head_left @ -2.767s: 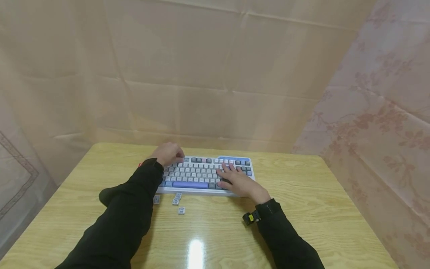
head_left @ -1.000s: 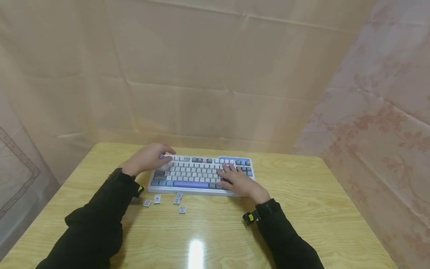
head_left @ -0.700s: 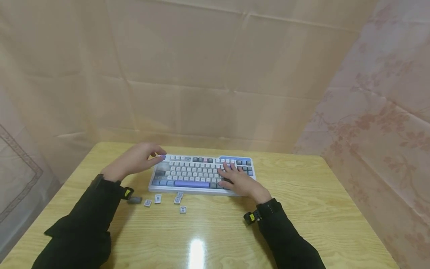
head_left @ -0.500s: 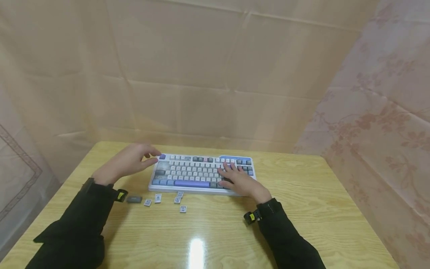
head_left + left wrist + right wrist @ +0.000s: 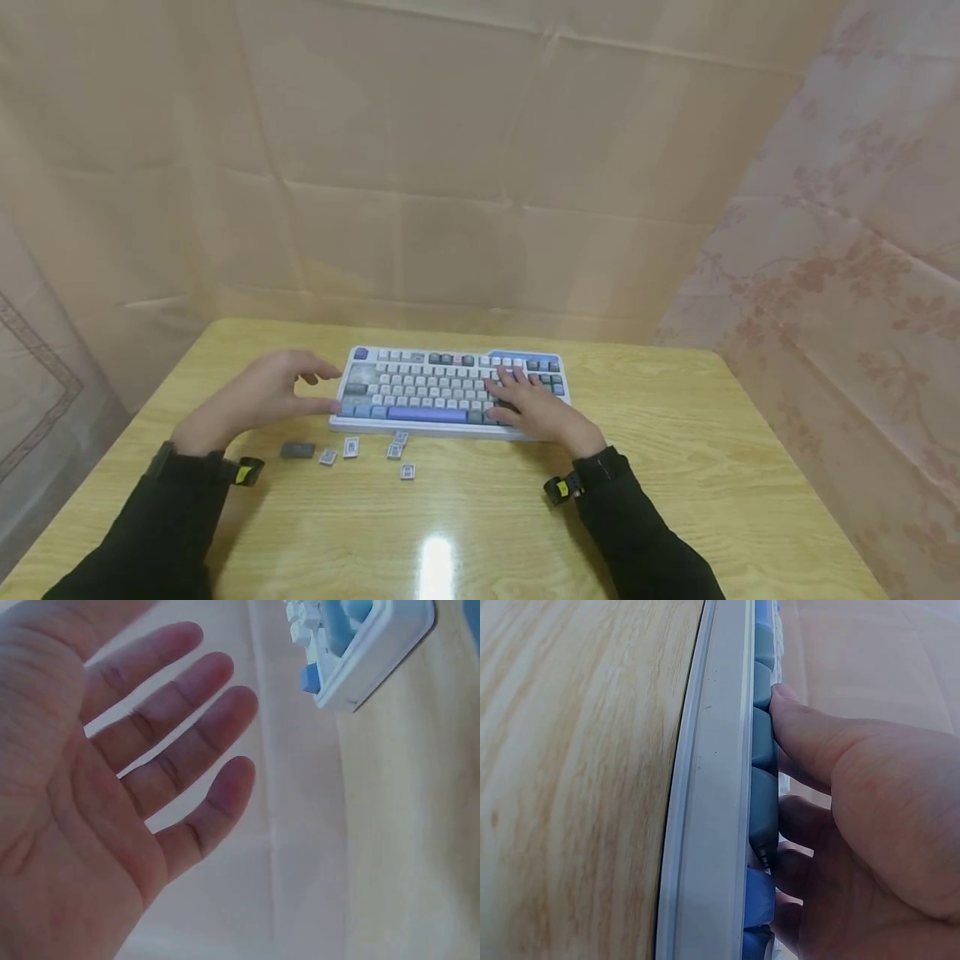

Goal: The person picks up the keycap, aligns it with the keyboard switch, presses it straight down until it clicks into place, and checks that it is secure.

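Observation:
A white keyboard (image 5: 435,390) with grey, blue and purple keys lies at the table's far side. My left hand (image 5: 258,400) is beside its left end, fingers spread and thumb extended near the front left corner. The left wrist view shows the palm and fingers (image 5: 191,742) holding nothing. Keycaps are off a patch (image 5: 363,372) at the keyboard's upper left, below a purple key (image 5: 361,353). My right hand (image 5: 536,408) rests on the keyboard's right part, fingers spread; up close, its thumb (image 5: 802,731) touches the dark keys of the front row.
Loose keycaps lie in front of the keyboard: a wide dark grey keycap (image 5: 297,450) and several small ones, such as a light keycap (image 5: 351,447) and the nearest keycap (image 5: 407,472). Behind the wooden table (image 5: 660,500) hangs a beige cloth (image 5: 450,208).
My left hand has drawn away from the keyboard's upper left, moving left and nearer to me, and its fingers have spread. The wide grey keycap has come into view. My right hand stays put.

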Demonstrator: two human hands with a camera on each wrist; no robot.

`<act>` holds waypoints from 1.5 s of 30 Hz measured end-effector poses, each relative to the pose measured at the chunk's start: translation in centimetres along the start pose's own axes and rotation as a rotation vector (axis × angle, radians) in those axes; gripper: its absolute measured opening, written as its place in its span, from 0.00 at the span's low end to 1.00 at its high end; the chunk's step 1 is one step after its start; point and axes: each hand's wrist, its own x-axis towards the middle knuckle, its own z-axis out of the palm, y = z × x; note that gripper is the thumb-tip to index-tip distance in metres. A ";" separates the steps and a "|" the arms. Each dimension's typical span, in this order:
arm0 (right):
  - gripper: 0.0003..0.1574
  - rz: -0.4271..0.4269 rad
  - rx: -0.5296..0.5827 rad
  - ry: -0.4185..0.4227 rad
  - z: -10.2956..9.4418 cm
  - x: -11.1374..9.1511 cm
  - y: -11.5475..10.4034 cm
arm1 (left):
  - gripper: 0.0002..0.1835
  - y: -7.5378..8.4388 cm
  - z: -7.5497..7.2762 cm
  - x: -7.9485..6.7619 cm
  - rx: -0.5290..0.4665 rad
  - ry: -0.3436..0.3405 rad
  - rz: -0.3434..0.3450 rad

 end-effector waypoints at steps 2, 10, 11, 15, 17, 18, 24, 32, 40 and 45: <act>0.37 -0.003 0.008 -0.003 0.1 0.0 -0.1 | 0.31 -0.1 0.3 -0.4 -0.032 -0.015 -0.027; 0.36 -0.024 0.008 0.023 0.1 -0.3 -0.1 | 0.35 -0.9 0.2 -1.2 -0.062 -0.101 -0.089; 0.36 -0.028 0.007 0.025 0.1 -0.3 -0.1 | 0.35 -1.0 0.2 -1.2 -0.065 -0.115 -0.095; 0.36 -0.032 0.014 0.027 0.0 -0.2 -0.1 | 0.32 -1.5 0.4 -1.1 -0.090 -0.197 -0.130; 0.36 -0.026 0.014 0.027 -0.1 -0.3 0.0 | 0.32 -1.5 0.6 -1.1 -0.104 -0.249 -0.158; 0.36 -0.025 0.015 0.027 -0.1 -0.3 0.0 | 0.32 -1.5 0.7 -1.1 -0.105 -0.275 -0.182; 0.37 -0.031 0.020 0.010 -0.1 -0.2 0.0 | 0.31 -1.2 1.0 -1.8 -0.110 -0.359 -0.259; 0.37 -0.021 0.016 0.008 0.1 -0.1 0.0 | 0.25 -1.0 1.4 -2.3 -0.139 -0.408 -0.307; 0.37 -0.020 0.008 0.006 0.1 -0.1 -0.2 | 0.14 -1.1 1.9 -2.0 -0.144 -0.392 -0.295; 0.37 -0.015 0.009 0.011 0.1 -0.2 -0.1 | 0.09 -1.7 2.3 -1.7 -0.149 -0.359 -0.225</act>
